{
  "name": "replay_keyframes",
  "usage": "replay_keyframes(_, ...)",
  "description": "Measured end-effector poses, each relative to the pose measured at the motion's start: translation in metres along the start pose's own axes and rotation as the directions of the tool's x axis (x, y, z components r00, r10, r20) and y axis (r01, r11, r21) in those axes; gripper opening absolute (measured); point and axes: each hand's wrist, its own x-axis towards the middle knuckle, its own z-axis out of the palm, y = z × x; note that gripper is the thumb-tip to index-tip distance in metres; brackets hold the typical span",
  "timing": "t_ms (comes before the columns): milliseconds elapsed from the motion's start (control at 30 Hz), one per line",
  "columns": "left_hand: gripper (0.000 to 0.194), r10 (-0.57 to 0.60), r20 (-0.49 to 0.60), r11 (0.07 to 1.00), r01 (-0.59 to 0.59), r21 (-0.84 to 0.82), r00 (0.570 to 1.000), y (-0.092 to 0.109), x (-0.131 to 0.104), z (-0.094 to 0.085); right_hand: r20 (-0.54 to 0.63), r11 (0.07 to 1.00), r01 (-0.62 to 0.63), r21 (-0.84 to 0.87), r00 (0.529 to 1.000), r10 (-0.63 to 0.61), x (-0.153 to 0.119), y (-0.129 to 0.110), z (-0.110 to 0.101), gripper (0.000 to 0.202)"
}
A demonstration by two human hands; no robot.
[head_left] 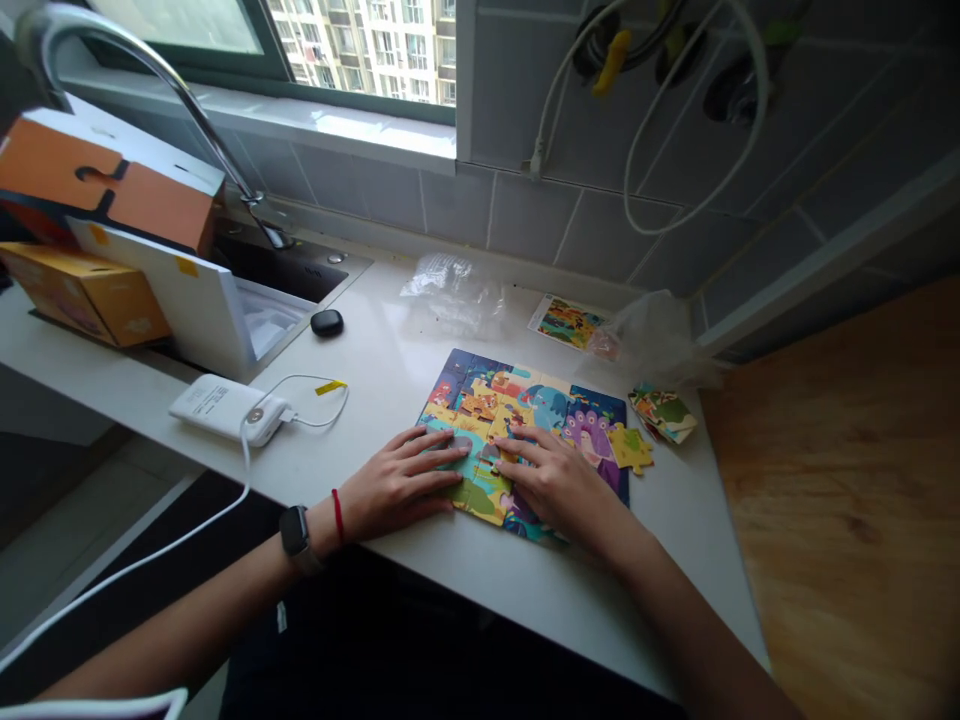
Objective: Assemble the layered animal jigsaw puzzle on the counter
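Note:
A colourful jigsaw puzzle (487, 492) with animal pictures lies on the white countertop, its pieces mostly joined. My left hand (409, 478) rests on its left edge, fingers stretched out and slightly spread. Over the middle and lower right of the puzzle lies my right hand (559, 480), its fingers extended and pressing flat; part of the picture is hidden under it. One yellow-green puzzle piece (631, 449) sits at the right edge, overlapping the border. Beyond it is a small pile of loose puzzle pieces (663, 414).
Behind the puzzle lie a picture card (568, 322), a crumpled clear bag (457, 285) and another plastic bag (649, 335). To the left are a white power bank (225, 408) with a cable, a black oval case (327, 323), and boxes (161, 195) over the sink (289, 270).

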Motion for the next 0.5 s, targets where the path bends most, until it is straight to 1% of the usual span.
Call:
replay_keyframes(67, 0.037, -0.055, 0.035, 0.998, 0.055, -0.006, 0.998, 0.001, 0.002, -0.002, -0.013, 0.999, -0.012, 0.041, 1.0, 0.012, -0.001, -0.001, 0.001, 0.03)
replay_keyframes(200, 0.067, -0.198, 0.115, 0.979, 0.202, -0.026, 0.973, 0.003, 0.007, -0.006, -0.046, 0.993, -0.026, 0.113, 0.998, 0.031, 0.0, -0.001, 0.001, 0.029)
replay_keyframes(267, 0.074, -0.242, 0.155, 0.967, 0.251, -0.042, 0.958, 0.003, 0.009, -0.008, -0.067, 0.99, -0.029, 0.14, 0.997, 0.039, 0.0, 0.0, 0.002, 0.029)
replay_keyframes(367, 0.085, -0.271, 0.234, 0.954, 0.292, -0.061, 0.934, 0.001, 0.012, -0.014, -0.085, 0.987, -0.025, 0.161, 0.996, 0.039, -0.001, 0.003, 0.004, 0.029)
replay_keyframes(500, 0.092, -0.256, 0.365, 0.953, 0.298, -0.061, 0.895, -0.007, 0.022, -0.027, -0.089, 0.988, -0.022, 0.156, 0.995, 0.036, -0.003, 0.005, 0.007, 0.027)
